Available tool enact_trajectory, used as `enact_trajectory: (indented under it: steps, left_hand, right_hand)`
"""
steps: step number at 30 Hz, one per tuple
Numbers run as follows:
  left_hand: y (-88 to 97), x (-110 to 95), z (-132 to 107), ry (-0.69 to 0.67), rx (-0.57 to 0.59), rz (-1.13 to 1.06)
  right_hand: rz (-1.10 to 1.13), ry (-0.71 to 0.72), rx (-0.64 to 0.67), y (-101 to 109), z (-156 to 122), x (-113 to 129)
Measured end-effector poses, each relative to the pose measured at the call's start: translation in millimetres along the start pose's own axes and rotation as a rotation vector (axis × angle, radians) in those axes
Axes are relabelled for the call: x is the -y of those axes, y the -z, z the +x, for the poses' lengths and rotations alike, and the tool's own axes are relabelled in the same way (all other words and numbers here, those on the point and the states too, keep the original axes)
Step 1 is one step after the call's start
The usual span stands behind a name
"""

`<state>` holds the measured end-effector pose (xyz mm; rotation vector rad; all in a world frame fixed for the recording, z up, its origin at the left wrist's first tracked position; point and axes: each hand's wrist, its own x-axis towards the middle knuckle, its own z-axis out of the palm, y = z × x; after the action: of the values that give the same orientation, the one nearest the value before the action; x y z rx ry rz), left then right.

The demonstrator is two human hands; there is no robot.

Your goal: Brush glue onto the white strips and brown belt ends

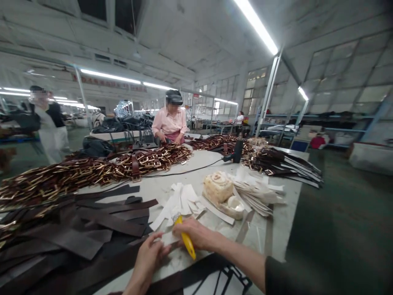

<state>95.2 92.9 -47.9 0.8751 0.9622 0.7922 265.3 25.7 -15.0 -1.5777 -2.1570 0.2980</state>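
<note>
My right hand [196,234] is closed around a brush with a yellow handle [188,241], its bristle end pointing away from me. The brush head is near a pile of loose white strips [182,200]. My left hand [150,254] is at the near end of a pale strip [171,237], its fingers closed on that end. The strip reaches toward my right hand, which hides its far part. Just beyond my right hand stands a yellowish, crusted container [218,187] with a small white round cup [235,203] at its foot.
Dark brown leather strips [92,233] cover the left of the table. Piled belts with gold buckles [101,170] run along the far side. A heat gun [237,150] stands on the table, its cord trailing left. A co-worker in a pink shirt [169,123] is across the table.
</note>
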Motion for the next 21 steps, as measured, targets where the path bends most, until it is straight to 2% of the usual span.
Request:
enact_trajectory:
  steps: [7,11,16,21]
  left_hand:
    - [-4.6,-17.0,-8.8,0.044,0.026,-0.072]
    - [-8.3,-28.6,-16.0,0.017,-0.046,-0.129]
    - [-8.1,-53.7,-19.9,-0.149,-0.133,-0.174]
    - [10.6,-94.2,-10.5,-0.41,-0.266,-0.273]
  right_hand:
    - [0.009,-0.011,-0.052,0.1,-5.2,-15.2]
    - [0.059,-0.054,-0.146,7.8,-8.5,-14.9]
    - [0.131,-0.131,-0.331,33.9,-33.4,-12.3]
    - [0.161,-0.194,-0.428,57.3,-64.6,-16.6]
